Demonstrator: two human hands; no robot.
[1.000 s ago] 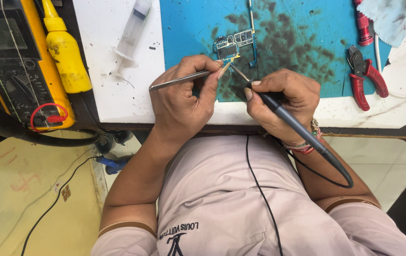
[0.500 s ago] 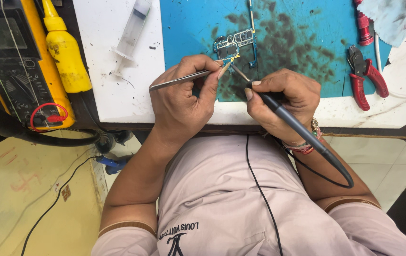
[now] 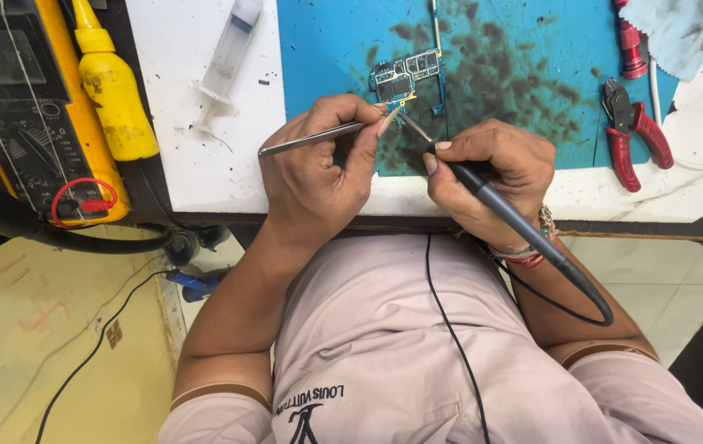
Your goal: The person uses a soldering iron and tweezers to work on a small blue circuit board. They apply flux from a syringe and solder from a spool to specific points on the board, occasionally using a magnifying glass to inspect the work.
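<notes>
A white workbench (image 3: 203, 177) carries a stained blue rubber mat (image 3: 516, 49), and on that mat lies a small green and gold circuit board (image 3: 407, 80), just beyond the person's knuckles. The left hand (image 3: 318, 177) is closed around thin steel tweezers (image 3: 310, 138), their tips at the board's near edge. The right hand (image 3: 491, 177) grips a dark, corded soldering iron (image 3: 524, 226) like a pen, its fine tip meeting the tweezers at that same spot. I'd judge this the soldering step itself — a part pinned while heat goes in. The next move calls for steady hands and a short, light touch. Red-handled cutters (image 3: 635, 136) lie to the right; a yellow squeeze bottle (image 3: 113, 99), a clear plastic syringe (image 3: 224, 66) and a yellow-cased meter (image 3: 31, 115) sit to the left.
</notes>
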